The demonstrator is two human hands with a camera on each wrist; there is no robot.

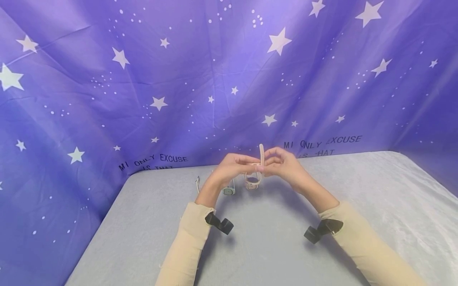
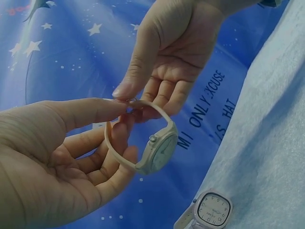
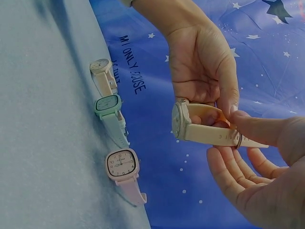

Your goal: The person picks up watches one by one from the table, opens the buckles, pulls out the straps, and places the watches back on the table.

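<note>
A cream wristwatch (image 2: 162, 151) is held up off the table, its strap bent round into a loop. My left hand (image 1: 229, 169) pinches the strap near its joined ends between thumb and fingers. From the other side my right hand (image 1: 284, 165) pinches the same strap by its buckle end. One strap end (image 1: 262, 153) sticks up between the hands in the head view. In the right wrist view, the strap (image 3: 212, 135) shows a row of holes and a thin buckle close to the right fingers. The dial faces away from both palms.
On the grey cloth-covered table (image 1: 264, 238) stand a pink square watch (image 3: 121, 163), a green watch (image 3: 108, 102) and another cream watch (image 3: 100, 67), in a row near the back edge. A purple star-printed curtain (image 1: 214, 79) hangs behind. Black straps (image 1: 214, 220) circle both sleeves.
</note>
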